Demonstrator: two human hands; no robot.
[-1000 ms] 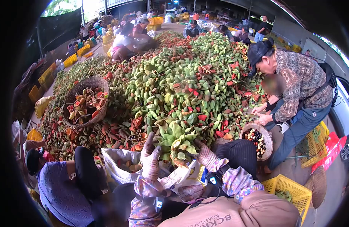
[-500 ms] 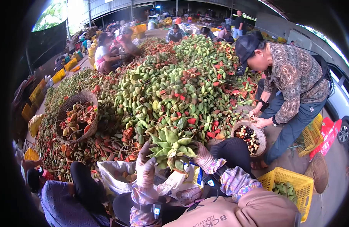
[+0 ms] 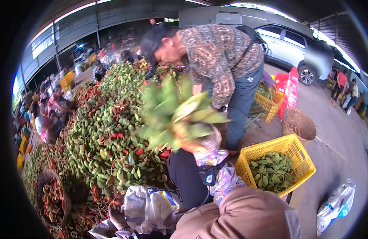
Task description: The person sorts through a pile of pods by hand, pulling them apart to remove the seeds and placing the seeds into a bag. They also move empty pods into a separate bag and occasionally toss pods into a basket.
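A large bunch of green pods [image 3: 180, 111], blurred by motion, is raised in front of my knee. My right hand [image 3: 200, 141] is wrapped round its base from behind, partly hidden by the pods. Low at the left, my left hand [image 3: 118, 218] rests beside a white sack [image 3: 146, 207]; its fingers are too small and dim to read clearly. Behind the bunch lies a big heap of green and red pods [image 3: 108, 147]. To the right stands a yellow crate [image 3: 241, 169] with green pods inside.
A co-worker [image 3: 219, 55] bends over just beyond the bunch. Further right are a wicker basket [image 3: 298, 125], a red bag [image 3: 287, 89] and a white car [image 3: 285, 44]. A basket of red husks [image 3: 42, 187] sits at the left, and a plastic bag [image 3: 337, 205] lies at lower right.
My view has turned right. The bunch, earlier between both hands, is now in my right hand alone and nearer the camera. My left hand has come away from it and is lower.
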